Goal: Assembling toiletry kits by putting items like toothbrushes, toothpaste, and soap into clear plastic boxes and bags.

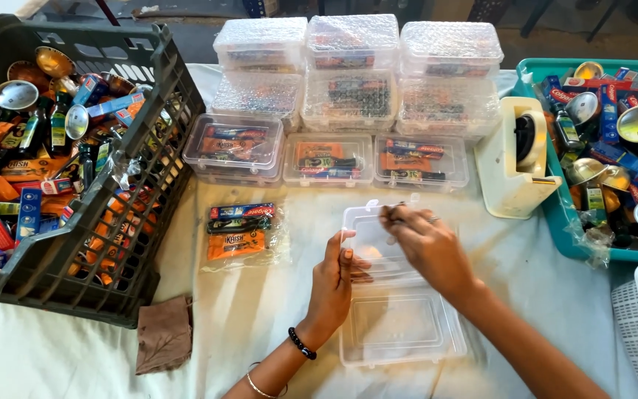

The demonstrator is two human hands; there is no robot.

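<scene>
An open clear plastic box (400, 329) lies on the white cloth in front of me, its lid (367, 225) folded back away from me. My left hand (334, 284) rests on the hinge area at the box's left side. My right hand (422, 244) is over the lid with fingers pinched near its far edge; whether they hold anything small I cannot tell. A clear packet of small boxed items (244, 233) lies left of the lid, apart from both hands.
Filled clear boxes (326, 159) stand in a row beyond, with bubble-wrapped ones (352, 70) stacked behind. A dark crate (123, 222) of goods is at left, a teal tray (563, 214) of goods at right, a cream tape dispenser (515, 159) beside it, a brown cloth (164, 332) near left.
</scene>
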